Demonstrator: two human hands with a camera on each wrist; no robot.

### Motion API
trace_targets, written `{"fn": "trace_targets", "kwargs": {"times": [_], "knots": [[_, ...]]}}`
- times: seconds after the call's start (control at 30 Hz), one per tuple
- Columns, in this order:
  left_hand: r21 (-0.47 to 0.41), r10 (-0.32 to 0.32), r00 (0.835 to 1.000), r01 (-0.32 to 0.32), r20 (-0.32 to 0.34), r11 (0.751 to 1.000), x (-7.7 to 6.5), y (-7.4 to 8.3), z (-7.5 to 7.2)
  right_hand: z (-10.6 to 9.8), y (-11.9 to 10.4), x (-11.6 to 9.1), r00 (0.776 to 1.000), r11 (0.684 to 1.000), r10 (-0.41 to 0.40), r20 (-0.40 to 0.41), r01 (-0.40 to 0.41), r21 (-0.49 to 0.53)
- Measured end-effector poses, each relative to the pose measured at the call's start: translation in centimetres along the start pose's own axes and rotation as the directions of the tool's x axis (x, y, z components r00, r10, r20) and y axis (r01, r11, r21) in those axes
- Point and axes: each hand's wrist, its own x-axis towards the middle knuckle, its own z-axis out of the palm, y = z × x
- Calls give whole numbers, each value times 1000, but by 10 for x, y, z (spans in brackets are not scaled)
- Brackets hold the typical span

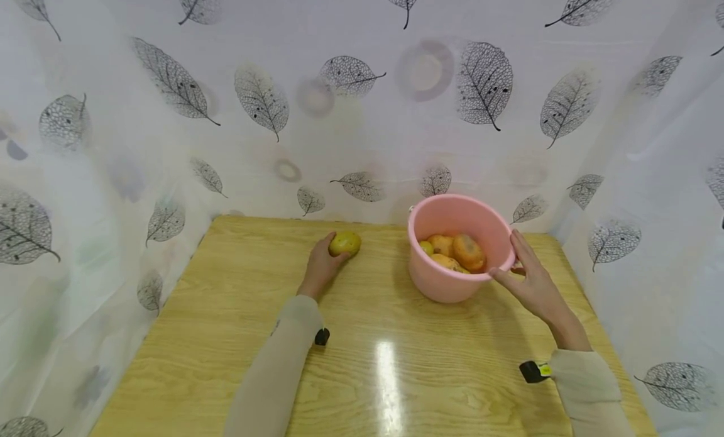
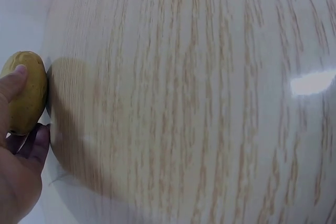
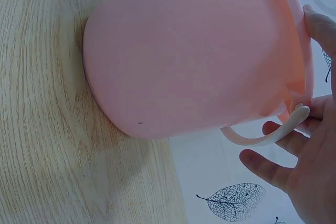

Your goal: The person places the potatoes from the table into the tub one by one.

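Observation:
Near the table's back edge, my left hand [image 1: 323,266] holds a yellow-green potato [image 1: 345,243] between thumb and fingers. The left wrist view shows the thumb across the side of this oval, speckled potato [image 2: 30,95], with fingers beneath it. To the right stands a pink bucket [image 1: 447,285] with several yellowish potatoes [image 1: 468,252] inside. My right hand [image 1: 534,289] holds the bucket's rim at its right side, thumb and fingers spread along it. In the right wrist view, some fingers reach behind the pale handle [image 3: 273,136], which hangs at the rim.
Everything stands on a wood-grain table [image 1: 226,342] with a bright light reflection in front. A pale curtain [image 1: 351,141] printed with dark leaves hangs along the back and both sides, close to the table's edges.

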Motion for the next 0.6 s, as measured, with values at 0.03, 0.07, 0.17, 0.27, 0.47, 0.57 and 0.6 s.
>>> {"fn": "trace_targets", "kwargs": {"times": [0.03,0.07,0.17,0.27,0.47,0.57,0.6], "knots": [[-5,1,1000,-1,-2,1000,-1,0,0,0,0,0,1000,1000,1,1,-1,1],[-9,3,1000,-3,-6,1000,-1,1,0,0,0,0,1000,1000,1,1,-1,0],[-27,-2,1000,1,-11,1000,-3,2,0,0,0,0,1000,1000,1,3,-1,2],[-46,-11,1000,11,-17,999,-4,3,2,0,-1,0,1000,1000,-1,3,1,2],[-67,-29,999,26,-40,997,-4,2,4,0,0,1,1000,1000,4,7,-4,2],[-58,-35,999,33,-38,998,-3,3,5,0,-1,0,1000,1000,5,7,-5,5],[-50,-37,999,35,-35,998,-3,3,5,0,-1,0,1000,1000,3,7,-3,7]]}}
